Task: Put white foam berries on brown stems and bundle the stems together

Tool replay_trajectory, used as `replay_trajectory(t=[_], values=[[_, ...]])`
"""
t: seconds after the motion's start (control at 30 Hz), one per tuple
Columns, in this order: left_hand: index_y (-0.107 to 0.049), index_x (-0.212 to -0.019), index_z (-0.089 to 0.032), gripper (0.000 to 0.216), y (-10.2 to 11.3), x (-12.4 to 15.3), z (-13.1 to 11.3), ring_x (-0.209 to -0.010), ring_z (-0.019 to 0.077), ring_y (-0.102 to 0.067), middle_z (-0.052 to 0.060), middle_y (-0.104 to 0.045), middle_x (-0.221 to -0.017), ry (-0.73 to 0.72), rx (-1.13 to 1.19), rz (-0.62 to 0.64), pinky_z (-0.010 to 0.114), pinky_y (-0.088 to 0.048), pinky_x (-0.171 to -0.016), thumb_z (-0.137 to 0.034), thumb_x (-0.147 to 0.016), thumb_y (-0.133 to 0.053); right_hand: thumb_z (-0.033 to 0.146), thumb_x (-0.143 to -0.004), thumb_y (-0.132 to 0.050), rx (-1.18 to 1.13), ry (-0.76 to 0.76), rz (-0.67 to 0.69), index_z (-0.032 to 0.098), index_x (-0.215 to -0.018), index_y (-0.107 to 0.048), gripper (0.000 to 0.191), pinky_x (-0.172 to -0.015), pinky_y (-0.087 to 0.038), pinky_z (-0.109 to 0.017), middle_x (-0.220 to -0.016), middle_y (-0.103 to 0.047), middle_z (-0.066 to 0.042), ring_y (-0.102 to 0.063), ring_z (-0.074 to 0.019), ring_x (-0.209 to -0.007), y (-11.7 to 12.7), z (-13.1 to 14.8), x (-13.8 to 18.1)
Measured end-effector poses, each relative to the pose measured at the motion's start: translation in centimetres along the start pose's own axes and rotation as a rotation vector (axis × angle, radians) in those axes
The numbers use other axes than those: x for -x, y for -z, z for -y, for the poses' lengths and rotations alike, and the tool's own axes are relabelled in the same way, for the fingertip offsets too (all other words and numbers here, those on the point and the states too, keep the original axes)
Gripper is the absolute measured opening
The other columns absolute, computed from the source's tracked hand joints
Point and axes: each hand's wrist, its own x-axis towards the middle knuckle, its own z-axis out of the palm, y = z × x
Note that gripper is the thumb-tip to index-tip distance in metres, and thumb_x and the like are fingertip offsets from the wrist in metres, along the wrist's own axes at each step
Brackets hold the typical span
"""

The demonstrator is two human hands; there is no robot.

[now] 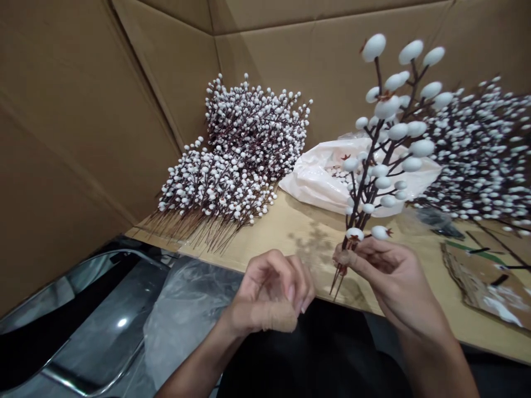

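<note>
My right hand (388,273) pinches the lower stems of a sprig of white berries (388,130) on dark twigs and holds it upright above the cardboard-covered table (290,232). My left hand (271,293) hovers just left of it near the table's front edge, its fingers curled inward, a tan bandage wrapped round the thumb. I see nothing in that hand.
A big heap of finished white-berry sprigs (236,160) lies at the back left. A second heap (481,149) sits at the right. Between them lies a pale plastic bag (319,177). Cardboard walls (83,110) enclose the table. A clear plastic sheet (186,304) and chrome frame (83,331) sit lower left.
</note>
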Motion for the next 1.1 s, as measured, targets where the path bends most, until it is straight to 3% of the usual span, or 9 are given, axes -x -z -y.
replay_trajectory(t=[0.57, 1.1], values=[[-0.064, -0.079, -0.018, 0.009, -0.5, 1.0, -0.9, -0.062, 0.0115, -0.049, 0.001, -0.051, -0.064, -0.032, -0.259, -0.024, 0.026, -0.04, -0.059, -0.026, -0.081, -0.06, 0.027, -0.062, -0.078, -0.009, -0.009, 0.02, 0.019, -0.066, -0.071, 0.011, -0.055, -0.052, -0.012, -0.064, -0.069, -0.001, -0.063, -0.0081, -0.056, -0.4, 0.7, 0.7], [-0.063, -0.076, -0.018, 0.008, -0.5, 0.8, -0.9, -0.061, 0.0104, -0.049, 0.001, -0.052, -0.063, -0.034, -0.261, -0.039, 0.024, -0.04, -0.058, -0.023, -0.081, -0.059, 0.032, -0.061, -0.079, -0.015, -0.008, 0.021, 0.017, -0.063, -0.07, 0.017, -0.05, -0.051, -0.018, -0.061, -0.066, -0.003, -0.061, -0.0107, -0.054, -0.7, 1.3, 0.9]])
